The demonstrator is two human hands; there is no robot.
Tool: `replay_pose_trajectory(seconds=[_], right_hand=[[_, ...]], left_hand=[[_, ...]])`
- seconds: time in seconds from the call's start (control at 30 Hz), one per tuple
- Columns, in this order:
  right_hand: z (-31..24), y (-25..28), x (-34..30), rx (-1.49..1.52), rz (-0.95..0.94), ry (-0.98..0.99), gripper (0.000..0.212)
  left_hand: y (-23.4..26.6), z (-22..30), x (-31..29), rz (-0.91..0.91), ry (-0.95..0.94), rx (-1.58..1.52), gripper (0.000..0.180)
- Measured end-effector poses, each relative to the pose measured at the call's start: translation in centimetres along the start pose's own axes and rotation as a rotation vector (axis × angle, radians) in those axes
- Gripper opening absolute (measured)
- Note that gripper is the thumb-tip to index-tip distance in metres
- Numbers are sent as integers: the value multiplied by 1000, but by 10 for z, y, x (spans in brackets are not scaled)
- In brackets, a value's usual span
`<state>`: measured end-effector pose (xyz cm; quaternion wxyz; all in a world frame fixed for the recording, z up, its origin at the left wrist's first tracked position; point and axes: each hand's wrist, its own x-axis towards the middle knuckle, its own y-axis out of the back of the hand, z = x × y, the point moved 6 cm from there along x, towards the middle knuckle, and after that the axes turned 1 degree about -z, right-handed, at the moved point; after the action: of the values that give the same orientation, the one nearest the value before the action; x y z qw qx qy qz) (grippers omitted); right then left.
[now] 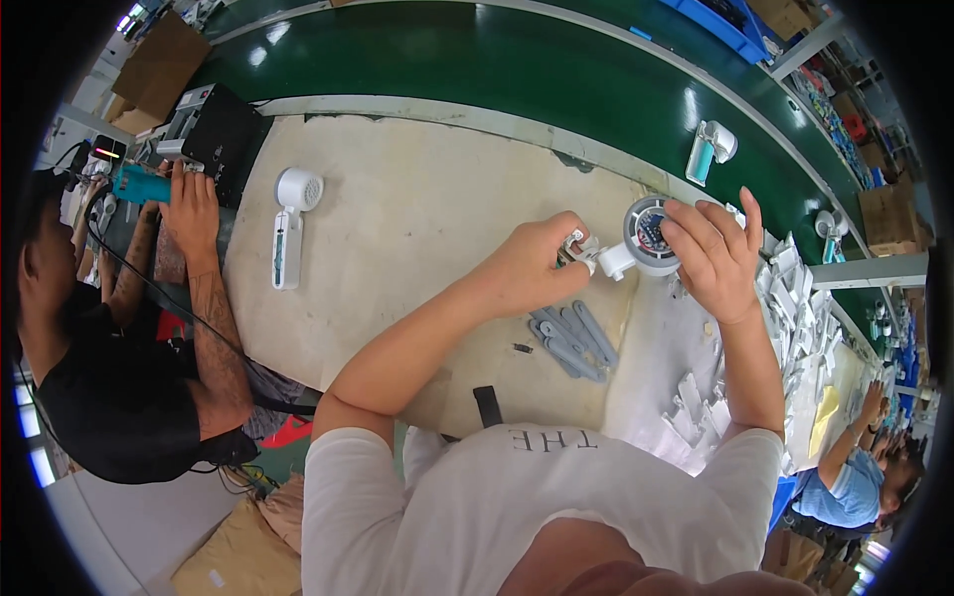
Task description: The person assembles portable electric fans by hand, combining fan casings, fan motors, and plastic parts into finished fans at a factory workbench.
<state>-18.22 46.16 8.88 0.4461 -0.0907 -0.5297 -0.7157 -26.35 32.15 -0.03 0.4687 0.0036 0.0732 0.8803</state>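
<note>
My left hand is closed around a white handle part, mostly hidden by the fingers, with a jointed white end sticking out. In my right hand is a round white-and-grey fan head, its open face showing a dark circuit board. The head's short white neck points at the handle's end; whether they are joined I cannot tell. Below my hands lie several grey flat strips and a tiny dark part. A white handheld fan with a grilled head lies farther left on the table.
White plastic shells are heaped to the right. Another white fan with a teal part rests on the green surface beyond. A black strip lies near my body. At left a co-worker holds a teal power tool; another person sits at right.
</note>
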Motion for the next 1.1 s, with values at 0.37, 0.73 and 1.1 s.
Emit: replay_pose_trajectory(seconds=[0.37,0.73,1.1], right_hand=[[-7,19,-4,131,-131,20,40],[-7,28,-5,131,-171,-5,46],[-21,-21,-44,1199,-499,-522,60]], left_hand=[[-5,7,-4,-13,1,182,20],[-9,13,-3,-34,-44,246,24],[-36,-3,-17,-183,-50,639,27]])
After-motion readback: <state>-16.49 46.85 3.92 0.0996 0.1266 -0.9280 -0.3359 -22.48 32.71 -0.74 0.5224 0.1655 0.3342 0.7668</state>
